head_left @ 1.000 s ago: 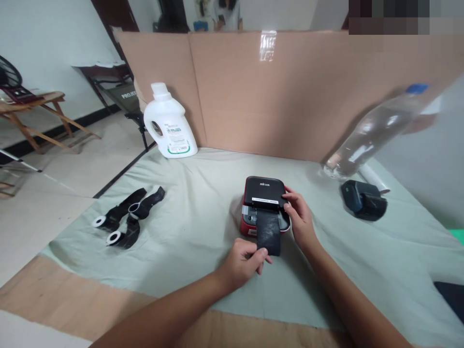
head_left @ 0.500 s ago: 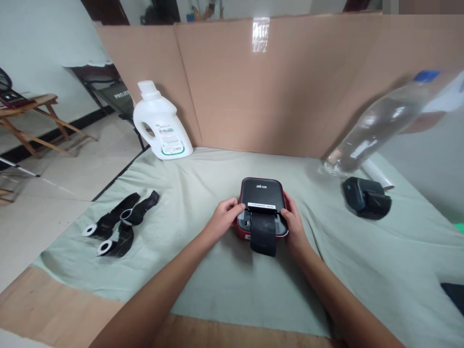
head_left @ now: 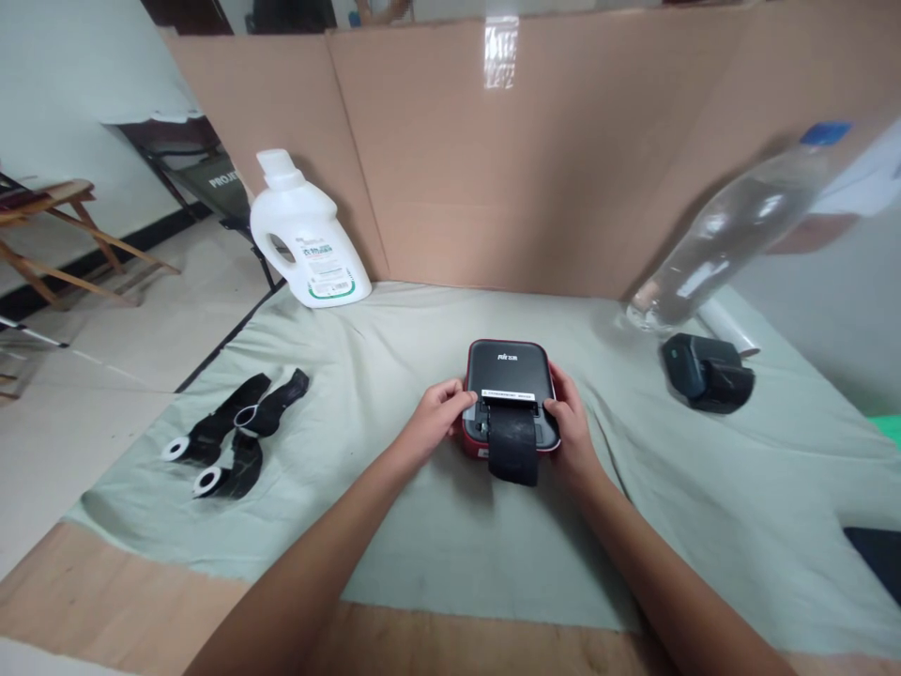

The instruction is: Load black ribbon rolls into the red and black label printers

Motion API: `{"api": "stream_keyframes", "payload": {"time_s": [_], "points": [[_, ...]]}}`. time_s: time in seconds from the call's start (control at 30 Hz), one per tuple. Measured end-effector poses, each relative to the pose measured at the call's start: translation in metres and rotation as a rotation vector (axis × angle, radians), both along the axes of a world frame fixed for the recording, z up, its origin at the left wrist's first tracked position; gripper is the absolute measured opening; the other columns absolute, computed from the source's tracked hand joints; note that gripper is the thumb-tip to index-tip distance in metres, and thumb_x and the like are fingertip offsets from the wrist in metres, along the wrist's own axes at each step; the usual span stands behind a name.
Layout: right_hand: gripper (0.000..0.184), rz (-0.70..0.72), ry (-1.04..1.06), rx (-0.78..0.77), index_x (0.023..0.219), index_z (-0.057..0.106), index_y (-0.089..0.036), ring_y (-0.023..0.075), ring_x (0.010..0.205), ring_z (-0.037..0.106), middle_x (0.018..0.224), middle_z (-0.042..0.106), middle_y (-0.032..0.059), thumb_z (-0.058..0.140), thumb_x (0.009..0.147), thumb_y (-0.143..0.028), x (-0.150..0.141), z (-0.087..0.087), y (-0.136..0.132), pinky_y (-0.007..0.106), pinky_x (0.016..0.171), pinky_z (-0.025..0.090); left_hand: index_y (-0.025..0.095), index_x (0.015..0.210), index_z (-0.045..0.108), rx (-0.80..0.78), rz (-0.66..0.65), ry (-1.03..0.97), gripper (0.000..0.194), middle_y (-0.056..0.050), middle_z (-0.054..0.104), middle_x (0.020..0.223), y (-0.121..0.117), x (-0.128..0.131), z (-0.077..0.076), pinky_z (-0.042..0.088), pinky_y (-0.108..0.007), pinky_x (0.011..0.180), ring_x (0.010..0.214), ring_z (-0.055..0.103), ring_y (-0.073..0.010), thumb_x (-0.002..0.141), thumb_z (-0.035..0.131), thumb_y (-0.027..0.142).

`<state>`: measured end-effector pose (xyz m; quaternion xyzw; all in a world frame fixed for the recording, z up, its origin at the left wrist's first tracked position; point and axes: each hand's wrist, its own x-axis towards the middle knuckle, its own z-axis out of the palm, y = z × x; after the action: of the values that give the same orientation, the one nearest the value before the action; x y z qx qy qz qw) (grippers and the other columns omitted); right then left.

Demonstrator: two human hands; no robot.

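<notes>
Between my hands is a label printer (head_left: pixel 508 374), with a black lid and red sides, at the middle of the cloth. A black strip (head_left: pixel 513 449) comes out of its slot and hangs over the near edge. My left hand (head_left: pixel 442 413) grips the left side, its thumb on top near the slot. On the opposite side my right hand (head_left: pixel 569 420) is closed round the edge, thumb on top by the slot. The fingers under the printer are partly hidden. To the left lie several black rolls (head_left: pixel 243 469) with white cores and loose tails.
A white detergent bottle (head_left: pixel 310 239) stands at the back left against a cardboard panel (head_left: pixel 493 178). At right, a clear plastic bottle (head_left: pixel 732 235) leans back, with a second black device (head_left: pixel 708 373) before it. Green cloth (head_left: pixel 415 554) covers the wooden table (head_left: pixel 141 591).
The printer's lid has gone down at the slot, and the gap there is narrower. Both hands keep their hold on its sides. The whole view has shifted slightly.
</notes>
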<state>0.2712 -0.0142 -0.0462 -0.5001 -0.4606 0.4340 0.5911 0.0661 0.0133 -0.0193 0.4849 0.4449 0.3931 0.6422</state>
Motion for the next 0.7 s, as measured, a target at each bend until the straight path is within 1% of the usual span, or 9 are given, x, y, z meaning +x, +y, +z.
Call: {"api": "stream_keyframes", "payload": {"time_s": [0.13, 0.23, 0.3, 0.4, 0.47, 0.6, 0.7], "points": [[0.054, -0.021, 0.129, 0.111, 0.14, 0.054, -0.028, 0.0271, 0.144, 0.044, 0.153, 0.053, 0.0037, 0.056, 0.087, -0.036, -0.005, -0.017, 0.004, 0.045, 0.12, 0.035, 0.022, 0.067, 0.036, 0.005, 0.012, 0.02, 0.042, 0.007, 0.037, 0.06, 0.0, 0.0, -0.006, 0.027, -0.02, 0.042, 0.048, 0.038, -0.0073, 0.081, 0.067, 0.047], [0.05, -0.031, 0.202, 0.137, 0.139, 0.054, -0.027, 0.0263, 0.145, 0.043, 0.154, 0.052, 0.0031, 0.054, 0.091, -0.042, -0.01, -0.023, 0.004, 0.047, 0.123, 0.03, 0.021, 0.069, 0.04, 0.04, 0.048, 0.029, 0.041, 0.006, 0.038, 0.061, -0.002, 0.002, -0.007, 0.029, -0.021, 0.044, 0.05, 0.039, -0.0086, 0.083, 0.064, 0.052], [0.05, -0.04, 0.215, 0.124, 0.138, 0.055, -0.027, 0.0264, 0.144, 0.044, 0.152, 0.053, 0.0034, 0.054, 0.09, -0.04, -0.011, -0.021, 0.004, 0.047, 0.123, 0.03, 0.021, 0.069, 0.041, 0.061, 0.063, 0.027, 0.038, 0.006, 0.037, 0.062, -0.004, 0.004, -0.005, 0.029, -0.022, 0.046, 0.052, 0.037, -0.0087, 0.084, 0.063, 0.049], [0.054, -0.053, 0.183, 0.055, 0.134, 0.057, -0.026, 0.0277, 0.138, 0.049, 0.146, 0.058, 0.0046, 0.057, 0.079, -0.03, -0.009, -0.011, 0.003, 0.046, 0.117, 0.037, 0.021, 0.066, 0.037, 0.071, 0.076, 0.032, 0.034, 0.006, 0.034, 0.062, -0.004, 0.006, -0.001, 0.026, -0.022, 0.048, 0.053, 0.033, -0.0079, 0.081, 0.062, 0.038], [0.057, -0.054, 0.15, 0.018, 0.133, 0.057, -0.025, 0.0277, 0.137, 0.05, 0.145, 0.058, 0.0051, 0.056, 0.076, -0.027, -0.007, -0.005, 0.003, 0.045, 0.115, 0.039, 0.021, 0.065, 0.035, 0.069, 0.077, 0.038, 0.035, 0.007, 0.033, 0.06, -0.005, 0.006, 0.002, 0.024, -0.022, 0.048, 0.052, 0.031, -0.0079, 0.08, 0.062, 0.037], [0.059, -0.056, 0.13, 0.026, 0.136, 0.056, -0.024, 0.0272, 0.138, 0.05, 0.146, 0.058, 0.0065, 0.056, 0.077, -0.029, -0.006, -0.003, 0.004, 0.043, 0.116, 0.04, 0.022, 0.065, 0.034, 0.093, 0.073, 0.055, 0.037, 0.007, 0.034, 0.059, -0.005, 0.006, 0.003, 0.026, -0.023, 0.05, 0.052, 0.033, -0.0088, 0.082, 0.061, 0.04], [0.058, -0.057, 0.112, 0.045, 0.137, 0.056, -0.023, 0.0273, 0.136, 0.052, 0.147, 0.058, 0.0069, 0.057, 0.08, -0.03, -0.007, -0.007, 0.005, 0.043, 0.115, 0.041, 0.021, 0.064, 0.033, 0.152, 0.103, 0.073, 0.039, 0.007, 0.032, 0.059, -0.006, 0.008, -0.002, 0.029, -0.023, 0.054, 0.055, 0.034, -0.0093, 0.084, 0.06, 0.04]]}}
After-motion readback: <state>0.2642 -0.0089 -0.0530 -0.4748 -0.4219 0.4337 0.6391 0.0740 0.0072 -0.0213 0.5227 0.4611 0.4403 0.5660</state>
